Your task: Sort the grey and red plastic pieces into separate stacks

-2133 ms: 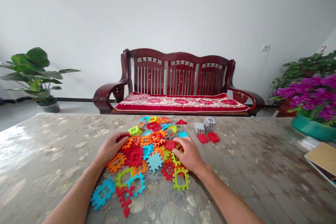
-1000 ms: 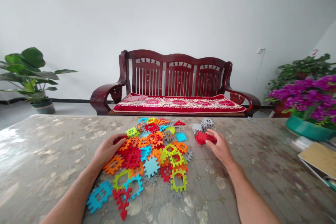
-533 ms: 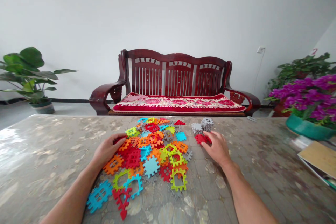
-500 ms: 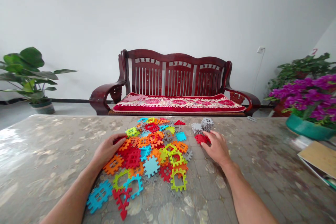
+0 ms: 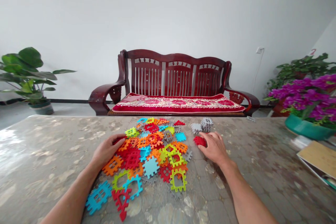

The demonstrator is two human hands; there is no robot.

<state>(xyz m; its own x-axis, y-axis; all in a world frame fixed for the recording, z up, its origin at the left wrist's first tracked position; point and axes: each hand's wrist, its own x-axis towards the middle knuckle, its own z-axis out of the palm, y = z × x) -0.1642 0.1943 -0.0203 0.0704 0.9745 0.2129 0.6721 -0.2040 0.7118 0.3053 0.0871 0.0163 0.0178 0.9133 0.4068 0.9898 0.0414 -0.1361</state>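
A spread-out pile of toothed plastic building tiles [image 5: 151, 166] in orange, red, blue, green and grey lies on the table in front of me. At its left edge my left hand [image 5: 108, 149] curls, thumb and index finger round a red tile [image 5: 119, 140]. To the right of the pile, my right hand [image 5: 214, 147] has its fingers closed on the right end of a red tile [image 5: 200, 141] at the table top; the fingers hide part of it. Just beyond that hand stand a stack of grey tiles [image 5: 207, 124] and a lower group of grey tiles [image 5: 195, 128].
The table [image 5: 52, 168] has a patterned, glossy cover. On its right are a teal flower pot [image 5: 307, 127] with purple flowers and some books or papers [image 5: 319, 157]. A lone grey tile [image 5: 251, 119] lies near the far edge. Behind stands a wooden bench [image 5: 180, 73].
My right hand has shifted slightly left, with the fingers more bunched at the red tile, which looks moved a little left too. My left hand stays in place.
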